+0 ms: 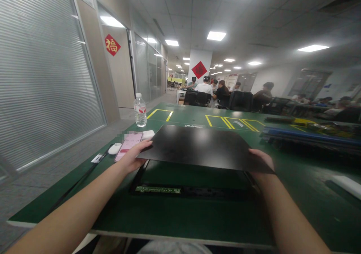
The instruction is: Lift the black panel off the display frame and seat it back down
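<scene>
Both of my hands hold up a thin black panel (200, 145) a little above the green table (180, 216). My left hand (134, 158) grips its near left edge, thumb on top. At the near right corner my right hand (262, 163) grips the panel, fingers mostly hidden beneath it. Under the panel a black frame with a green circuit strip (158, 189) lies flat on the table.
A pink phone (128, 145), a white mouse (114, 149) and a water bottle (140, 111) stand at the left. Stacked dark and blue panels (307, 137) lie at the right. Several seated people (208, 90) work at the far end. Glass partitions line the left aisle.
</scene>
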The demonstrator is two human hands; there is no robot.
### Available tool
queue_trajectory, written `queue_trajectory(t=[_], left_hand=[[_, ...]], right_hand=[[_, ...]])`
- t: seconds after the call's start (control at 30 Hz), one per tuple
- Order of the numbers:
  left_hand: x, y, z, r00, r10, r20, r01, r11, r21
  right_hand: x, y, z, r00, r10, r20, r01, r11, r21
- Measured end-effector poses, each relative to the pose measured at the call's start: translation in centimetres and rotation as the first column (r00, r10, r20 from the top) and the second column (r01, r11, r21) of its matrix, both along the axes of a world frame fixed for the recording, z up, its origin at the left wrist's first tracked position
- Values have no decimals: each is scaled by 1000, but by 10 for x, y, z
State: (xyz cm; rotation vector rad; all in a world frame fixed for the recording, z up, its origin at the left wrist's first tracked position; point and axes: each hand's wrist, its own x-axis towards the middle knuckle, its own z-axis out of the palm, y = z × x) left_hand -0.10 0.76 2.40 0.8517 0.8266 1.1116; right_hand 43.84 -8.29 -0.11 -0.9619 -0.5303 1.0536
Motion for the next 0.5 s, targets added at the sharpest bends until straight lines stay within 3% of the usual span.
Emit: queue_trajectory(t=[0.23,0.37,0.5], left_hand=[[-7,6,-1,997,47,58,-51,996,73],[-9,7,1,999,17,43,-22,991,135],[-9,6,2,1000,19,-1,-18,982,188]], right_hand=[[-11,-1,3,991,120,58,-100,959,-267],[-13,-2,2,964,264,-14,-243,865,-440],[-10,1,-5,920,374,-121,-387,806,-448]])
